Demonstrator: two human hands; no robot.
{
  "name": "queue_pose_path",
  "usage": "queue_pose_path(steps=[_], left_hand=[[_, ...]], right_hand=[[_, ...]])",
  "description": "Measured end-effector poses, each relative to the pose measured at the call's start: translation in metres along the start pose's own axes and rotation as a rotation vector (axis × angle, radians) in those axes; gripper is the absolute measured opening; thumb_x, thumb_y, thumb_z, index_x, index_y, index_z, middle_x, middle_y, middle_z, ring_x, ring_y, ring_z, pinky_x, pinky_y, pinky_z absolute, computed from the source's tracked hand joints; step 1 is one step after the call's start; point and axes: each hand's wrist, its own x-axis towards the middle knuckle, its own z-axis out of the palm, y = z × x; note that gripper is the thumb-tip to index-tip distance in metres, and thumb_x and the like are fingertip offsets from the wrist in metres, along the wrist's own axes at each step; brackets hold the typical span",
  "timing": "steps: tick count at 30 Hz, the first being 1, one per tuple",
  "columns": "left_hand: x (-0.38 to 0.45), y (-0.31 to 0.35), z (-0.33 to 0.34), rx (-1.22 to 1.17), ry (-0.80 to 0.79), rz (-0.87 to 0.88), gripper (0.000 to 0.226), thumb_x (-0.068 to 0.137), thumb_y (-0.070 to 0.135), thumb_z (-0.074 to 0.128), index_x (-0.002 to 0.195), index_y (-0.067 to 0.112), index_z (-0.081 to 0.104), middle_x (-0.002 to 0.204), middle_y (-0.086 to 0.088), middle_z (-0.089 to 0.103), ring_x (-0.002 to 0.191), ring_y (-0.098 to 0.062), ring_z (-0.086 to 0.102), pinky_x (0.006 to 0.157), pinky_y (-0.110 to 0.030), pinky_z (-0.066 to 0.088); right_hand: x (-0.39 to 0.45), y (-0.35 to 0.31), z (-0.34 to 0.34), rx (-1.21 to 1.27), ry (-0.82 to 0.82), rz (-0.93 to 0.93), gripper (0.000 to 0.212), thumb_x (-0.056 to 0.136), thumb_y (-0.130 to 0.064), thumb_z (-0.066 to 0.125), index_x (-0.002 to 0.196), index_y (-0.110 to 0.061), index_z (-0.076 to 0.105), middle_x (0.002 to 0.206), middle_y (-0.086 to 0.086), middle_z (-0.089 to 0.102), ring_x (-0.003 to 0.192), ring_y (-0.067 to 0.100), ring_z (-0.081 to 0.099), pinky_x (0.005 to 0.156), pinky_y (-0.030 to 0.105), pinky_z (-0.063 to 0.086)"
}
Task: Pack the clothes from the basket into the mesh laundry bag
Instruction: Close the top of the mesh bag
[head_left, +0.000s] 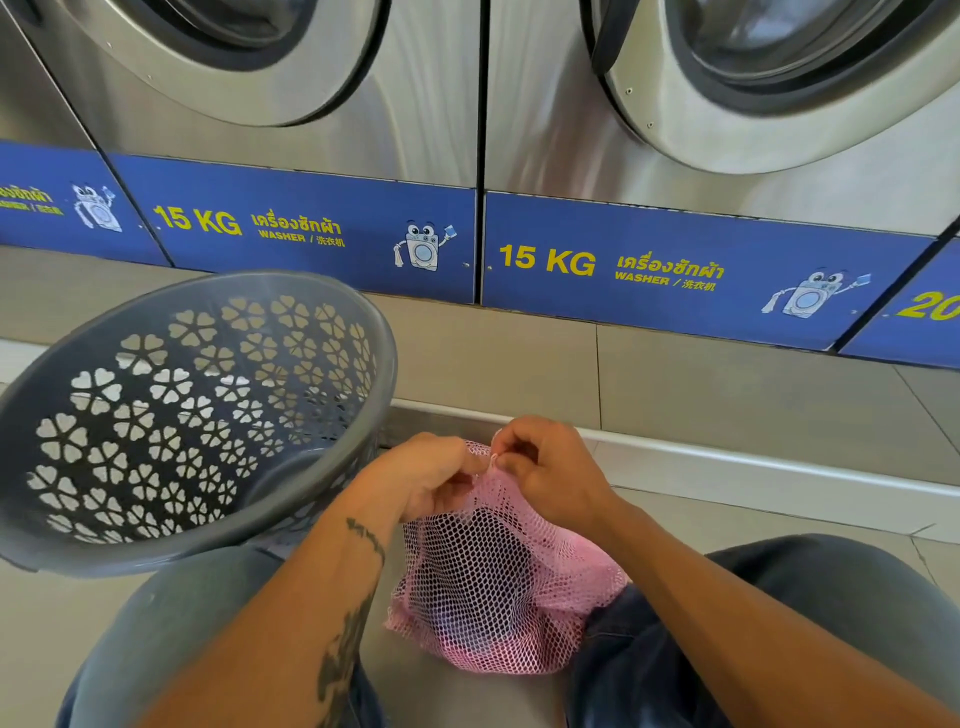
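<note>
A pink mesh laundry bag (498, 587) hangs between my knees, bulging with dark clothes that show through the net. My left hand (431, 478) grips the gathered top of the bag from the left. My right hand (545, 467) pinches the bag's top edge, at what looks like a small white cord or zip pull, right beside the left hand. The grey plastic basket (104, 551) with flower-shaped holes lies tilted on its side at the left, its mouth toward me. No clothes show inside the basket.
Two steel front-loading washers (311, 145) (727, 171) with blue "15 KG" panels stand ahead on a raised tiled step (519, 358). My knees in dark trousers (831, 597) frame the bag. Tiled floor (753, 519) lies to the right.
</note>
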Motion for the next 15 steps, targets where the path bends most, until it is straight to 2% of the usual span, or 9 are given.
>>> queue_pose_path(steps=[4, 9, 12, 15], left_hand=[[0.0026, -0.0004, -0.0016, 0.011, 0.038, -0.003, 0.007, 0.091, 0.004, 0.063, 0.084, 0.002, 0.064, 0.067, -0.009, 0.063, 0.055, -0.016, 0.058, 0.054, -0.028, 0.052], [0.0076, -0.0014, 0.0013, -0.039, 0.08, 0.034, 0.013, 0.095, 0.005, 0.055, 0.087, 0.002, 0.064, 0.075, -0.01, 0.061, 0.064, -0.019, 0.057, 0.078, -0.038, 0.056], [0.0063, -0.0013, 0.0017, -0.06, 0.084, 0.059, 0.016, 0.097, 0.008, 0.053, 0.088, 0.003, 0.065, 0.08, -0.01, 0.064, 0.07, -0.018, 0.06, 0.072, -0.034, 0.055], [0.0056, -0.0008, 0.0029, -0.088, 0.071, 0.12, 0.02, 0.094, 0.003, 0.052, 0.081, 0.005, 0.068, 0.079, -0.01, 0.068, 0.074, -0.02, 0.064, 0.08, -0.038, 0.056]], right_hand=[[0.001, 0.0009, -0.0012, -0.013, 0.001, 0.024, 0.016, 0.086, -0.006, 0.068, 0.078, -0.019, 0.068, 0.08, -0.004, 0.067, 0.074, 0.014, 0.061, 0.071, 0.035, 0.056], [0.0029, 0.0012, -0.0021, -0.019, -0.05, 0.072, 0.017, 0.085, -0.007, 0.067, 0.072, -0.018, 0.067, 0.077, -0.002, 0.068, 0.077, 0.017, 0.061, 0.074, 0.036, 0.053], [0.0042, 0.0016, -0.0042, -0.037, -0.091, 0.107, 0.017, 0.085, -0.005, 0.068, 0.073, -0.017, 0.07, 0.078, -0.003, 0.069, 0.078, 0.014, 0.063, 0.072, 0.029, 0.052], [0.004, 0.0015, -0.0059, -0.038, -0.09, 0.159, 0.027, 0.083, -0.003, 0.069, 0.068, -0.025, 0.068, 0.077, -0.006, 0.07, 0.076, 0.01, 0.064, 0.065, 0.02, 0.051]])
